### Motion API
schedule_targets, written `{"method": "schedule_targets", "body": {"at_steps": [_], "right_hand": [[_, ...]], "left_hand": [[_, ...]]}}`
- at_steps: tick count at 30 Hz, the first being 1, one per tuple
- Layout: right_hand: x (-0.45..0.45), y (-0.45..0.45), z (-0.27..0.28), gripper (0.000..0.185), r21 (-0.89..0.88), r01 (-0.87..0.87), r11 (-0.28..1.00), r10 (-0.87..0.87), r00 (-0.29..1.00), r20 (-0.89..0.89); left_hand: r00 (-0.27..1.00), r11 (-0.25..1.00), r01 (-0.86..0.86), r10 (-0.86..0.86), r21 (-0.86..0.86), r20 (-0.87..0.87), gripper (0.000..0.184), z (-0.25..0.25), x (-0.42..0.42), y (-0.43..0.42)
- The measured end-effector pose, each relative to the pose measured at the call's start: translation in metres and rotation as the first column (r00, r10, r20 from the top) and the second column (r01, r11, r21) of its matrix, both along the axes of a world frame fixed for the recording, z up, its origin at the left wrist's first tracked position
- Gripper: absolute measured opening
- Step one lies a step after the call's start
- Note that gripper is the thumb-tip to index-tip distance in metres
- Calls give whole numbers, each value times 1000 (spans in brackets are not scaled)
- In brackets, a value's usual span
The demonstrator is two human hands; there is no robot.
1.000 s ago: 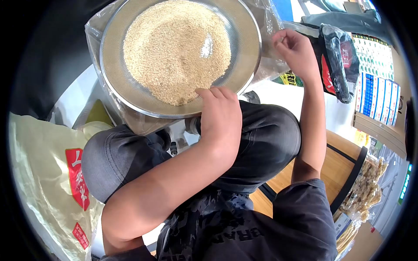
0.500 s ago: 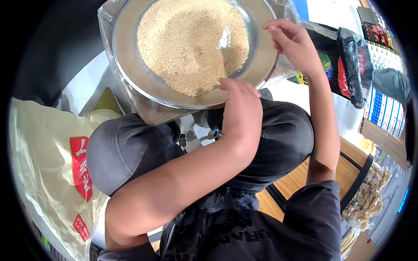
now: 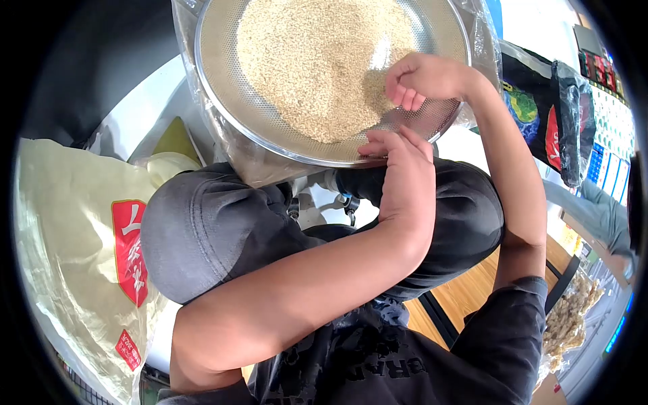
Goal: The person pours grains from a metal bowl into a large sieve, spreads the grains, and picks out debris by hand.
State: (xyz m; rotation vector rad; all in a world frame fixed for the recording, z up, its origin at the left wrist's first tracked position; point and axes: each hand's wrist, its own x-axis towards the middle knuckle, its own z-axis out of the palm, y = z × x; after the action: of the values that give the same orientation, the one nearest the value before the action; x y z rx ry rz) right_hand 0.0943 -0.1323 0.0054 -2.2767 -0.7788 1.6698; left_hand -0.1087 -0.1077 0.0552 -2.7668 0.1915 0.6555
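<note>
A round metal mesh sieve [image 3: 223,88] holds a broad bed of pale, rice-like grains [image 3: 317,74]. My right hand [image 3: 432,79] reaches in from the right, over the grain's edge. Its fingers are curled together, and whatever they may hold is hidden. My left hand [image 3: 401,152] lies across the sieve's near rim, its bent fingers partly apart, with nothing visible in them. The fingertips are just inside the rim, close to the grains. Under the sieve spreads a clear plastic bag [image 3: 260,165].
A large pale sack with red labels [image 3: 74,236] stands at my left. My knees [image 3: 202,229] are just below the sieve. To the right are a black printed bag [image 3: 533,101], boxed goods [image 3: 611,162], a wooden surface [image 3: 466,290] and a bag of brown pieces [image 3: 570,317].
My right hand has moved left and down, from above the sieve's right rim to over the grains, its fingers curling in. My left hand's fingers have spread slightly. The view has shifted.
</note>
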Motion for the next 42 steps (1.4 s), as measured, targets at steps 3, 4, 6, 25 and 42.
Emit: {"method": "schedule_targets", "body": {"at_steps": [3, 4, 6, 25, 42], "right_hand": [[-5, 3, -13, 22, -66, 108, 992, -121, 958, -262], [-6, 3, -18, 22, -65, 106, 992, -120, 957, -264], [-4, 4, -30, 23, 100, 395, 913, -318, 844, -431], [-6, 21, -18, 20, 119, 166, 979, -116, 931, -345], [-20, 30, -31, 27, 417, 593, 689, -597, 790, -138]], "left_hand": [[1000, 1000, -15, 15, -4, -3, 47, -1, 0, -1], [1000, 1000, -15, 15, 0, 4, 46, -1, 0, -1], [1000, 1000, -15, 15, 8, -3, 46, -1, 0, -1], [999, 999, -35, 35, -4, -12, 46, -4, 0, -8], [1000, 1000, 4, -4, 12, -18, 52, 1, 0, -4]]}}
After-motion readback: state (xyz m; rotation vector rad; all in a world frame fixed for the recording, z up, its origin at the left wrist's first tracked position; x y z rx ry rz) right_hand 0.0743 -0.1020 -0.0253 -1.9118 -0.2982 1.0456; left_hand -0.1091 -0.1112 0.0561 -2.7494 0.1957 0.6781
